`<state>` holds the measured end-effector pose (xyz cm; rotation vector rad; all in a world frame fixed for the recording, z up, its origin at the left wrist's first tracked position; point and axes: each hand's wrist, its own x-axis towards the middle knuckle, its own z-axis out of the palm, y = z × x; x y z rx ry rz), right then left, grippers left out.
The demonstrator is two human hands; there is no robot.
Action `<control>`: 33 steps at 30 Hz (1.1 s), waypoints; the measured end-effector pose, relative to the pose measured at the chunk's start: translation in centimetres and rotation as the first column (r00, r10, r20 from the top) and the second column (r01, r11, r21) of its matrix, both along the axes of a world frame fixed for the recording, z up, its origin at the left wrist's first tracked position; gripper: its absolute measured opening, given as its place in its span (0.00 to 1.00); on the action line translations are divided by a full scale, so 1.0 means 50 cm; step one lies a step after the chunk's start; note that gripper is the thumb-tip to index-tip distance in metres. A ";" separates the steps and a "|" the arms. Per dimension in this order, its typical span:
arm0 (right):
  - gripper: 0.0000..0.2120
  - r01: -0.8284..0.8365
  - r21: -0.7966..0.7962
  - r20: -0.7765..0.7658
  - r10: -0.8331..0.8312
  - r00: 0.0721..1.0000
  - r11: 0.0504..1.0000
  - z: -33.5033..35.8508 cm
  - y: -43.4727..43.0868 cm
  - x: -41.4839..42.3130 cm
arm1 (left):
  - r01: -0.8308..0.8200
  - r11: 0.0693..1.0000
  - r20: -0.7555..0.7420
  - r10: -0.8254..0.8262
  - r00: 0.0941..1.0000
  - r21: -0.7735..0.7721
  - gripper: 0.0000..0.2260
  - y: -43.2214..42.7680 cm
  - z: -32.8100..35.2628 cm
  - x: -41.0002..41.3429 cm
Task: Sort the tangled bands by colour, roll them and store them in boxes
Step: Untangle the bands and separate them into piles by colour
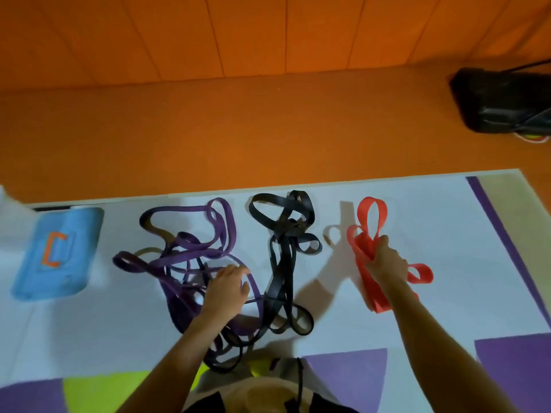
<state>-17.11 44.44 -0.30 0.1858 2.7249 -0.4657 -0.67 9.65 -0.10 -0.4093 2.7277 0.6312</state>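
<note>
Meanwhile right hand (pixel 387 265) grips red bands (pixel 368 234)

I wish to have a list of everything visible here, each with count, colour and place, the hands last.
floor: one, orange, far half of view
mat: one, white with purple and yellow patches, on the floor
purple bands: several, tangled, purple, mat's left-centre
black bands: several, tangled, black, mat's centre
red bands: one bundle, red, right of the black
pouch: one, blue with orange C, mat's left
bag: one, black, floor, far right
left hand: one, on the purple bands
right hand: one, grips the red bands
</note>
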 end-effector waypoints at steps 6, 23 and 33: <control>0.52 -0.077 0.049 0.072 0.074 0.995 0.996 -0.065 -0.024 0.030 | -0.147 0.989 0.012 0.147 0.989 -0.032 0.15 -0.043 0.009 0.044; 0.30 -0.099 0.144 -0.051 0.107 0.993 0.985 -0.038 -0.145 0.055 | -0.273 0.962 -0.024 0.273 0.962 0.024 0.16 -0.139 0.003 0.082; 0.23 -0.292 0.001 -0.077 0.291 0.954 0.957 -0.027 -0.379 0.163 | -0.321 0.947 -0.061 0.320 0.945 -0.003 0.15 -0.275 -0.015 0.115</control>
